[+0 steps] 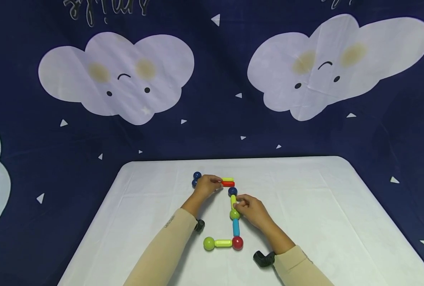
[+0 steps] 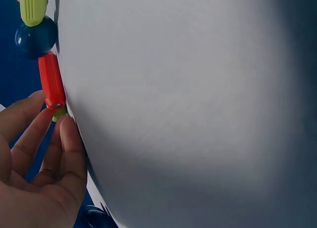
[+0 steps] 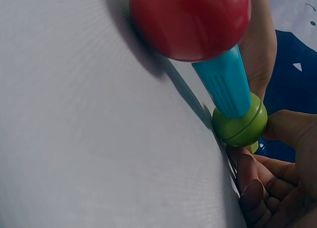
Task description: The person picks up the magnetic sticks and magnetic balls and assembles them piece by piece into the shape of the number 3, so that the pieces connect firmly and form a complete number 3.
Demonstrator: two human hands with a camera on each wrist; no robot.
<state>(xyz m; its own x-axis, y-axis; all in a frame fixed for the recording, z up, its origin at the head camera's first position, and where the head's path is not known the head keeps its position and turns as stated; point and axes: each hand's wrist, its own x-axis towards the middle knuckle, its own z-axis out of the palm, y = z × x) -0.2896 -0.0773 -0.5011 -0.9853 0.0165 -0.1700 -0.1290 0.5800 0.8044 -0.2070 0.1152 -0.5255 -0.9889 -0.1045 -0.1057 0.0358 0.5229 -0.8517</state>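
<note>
A chain of magnetic sticks and balls lies on the table. It runs from a green ball [image 1: 209,243] through a yellow-green stick [image 1: 223,243], a red ball [image 1: 237,242], a blue stick [image 1: 236,227] and another green ball [image 1: 235,214] to a second yellow-green stick [image 1: 233,200] and a dark blue ball [image 1: 232,191]. My left hand [image 1: 207,186] pinches the near end of a red stick [image 2: 52,79], whose far end meets the dark blue ball in the left wrist view. My right hand [image 1: 253,210] pinches the second yellow-green stick just above its green ball [image 3: 240,120].
Two loose dark blue balls [image 1: 197,175] sit left of my left hand. Behind the red stick lies one more yellow-green stick [image 1: 228,179]. The white table [image 1: 305,190] ends at a dark blue cloth [image 1: 212,131] with clouds.
</note>
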